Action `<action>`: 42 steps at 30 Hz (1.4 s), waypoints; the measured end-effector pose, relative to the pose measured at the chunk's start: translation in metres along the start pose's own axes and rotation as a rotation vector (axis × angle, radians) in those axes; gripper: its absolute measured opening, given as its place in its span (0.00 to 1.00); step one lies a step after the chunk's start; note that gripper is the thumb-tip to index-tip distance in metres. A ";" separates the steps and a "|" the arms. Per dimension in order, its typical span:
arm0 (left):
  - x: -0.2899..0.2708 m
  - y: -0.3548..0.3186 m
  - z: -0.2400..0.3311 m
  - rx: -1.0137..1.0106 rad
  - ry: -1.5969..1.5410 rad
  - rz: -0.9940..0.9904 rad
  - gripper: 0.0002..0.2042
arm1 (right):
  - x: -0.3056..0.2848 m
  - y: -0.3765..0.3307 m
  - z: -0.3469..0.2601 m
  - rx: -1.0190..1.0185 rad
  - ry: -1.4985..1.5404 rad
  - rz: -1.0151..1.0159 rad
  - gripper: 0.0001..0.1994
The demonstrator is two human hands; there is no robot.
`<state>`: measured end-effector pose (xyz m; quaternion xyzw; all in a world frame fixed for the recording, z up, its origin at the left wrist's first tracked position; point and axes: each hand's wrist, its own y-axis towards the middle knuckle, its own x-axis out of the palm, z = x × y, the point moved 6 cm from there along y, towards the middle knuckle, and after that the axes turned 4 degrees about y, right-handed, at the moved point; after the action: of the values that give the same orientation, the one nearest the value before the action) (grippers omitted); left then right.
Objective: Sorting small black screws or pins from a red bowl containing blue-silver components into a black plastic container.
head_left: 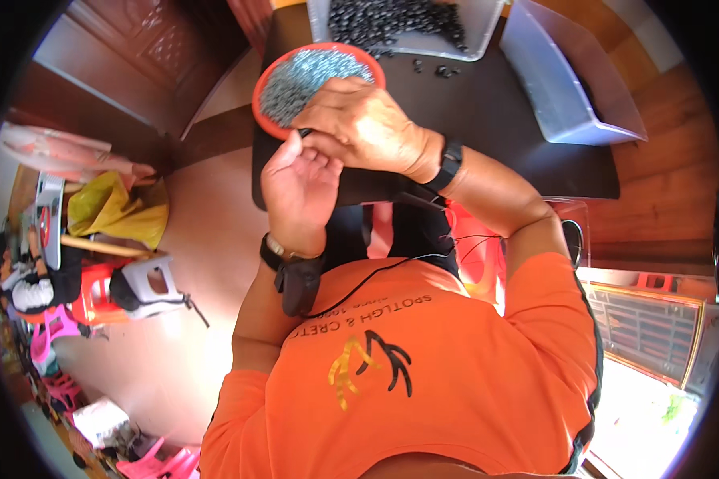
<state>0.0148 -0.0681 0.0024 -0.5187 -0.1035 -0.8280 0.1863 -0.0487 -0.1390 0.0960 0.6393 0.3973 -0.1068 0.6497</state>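
My left hand point(301, 188) is raised palm up in front of a round red bowl point(258, 100), its fingers curled in. A small black part point(304, 132) sits at its fingertips, between the two hands. My right hand point(367, 124) bends over the bowl's near right rim. Its fingers are closed and meet the left fingertips at the black part; what they pinch is hidden. Many small silvery metal pieces point(295, 84) fill the bowl, thin and short, too fine to name.
The bowl stands on a dark table point(471, 120). Behind it is a clear plastic bin point(481, 40) of small black parts, with several loose black parts point(446, 72) nearby. A translucent container point(547, 76) stands at the right. On the left are a yellow bag point(116, 207) and stools.
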 end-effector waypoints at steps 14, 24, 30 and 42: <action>-0.026 0.000 -0.003 -0.145 0.046 0.043 0.12 | -0.222 -0.009 0.028 0.446 -1.180 0.544 0.15; -0.030 0.001 -0.003 -0.129 0.070 -0.012 0.11 | -0.130 -0.053 0.153 0.813 -0.468 -0.132 0.10; -0.025 0.001 -0.005 -0.104 0.081 -0.018 0.11 | -0.086 -0.093 0.186 0.922 -0.458 -0.463 0.11; -0.026 -0.001 -0.005 -0.071 0.107 -0.003 0.11 | -0.061 -0.057 0.157 0.838 0.064 -0.191 0.14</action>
<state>0.0207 -0.0640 -0.0233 -0.4799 -0.0647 -0.8580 0.1715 -0.0661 -0.3139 0.0723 0.8113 0.3970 -0.2987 0.3083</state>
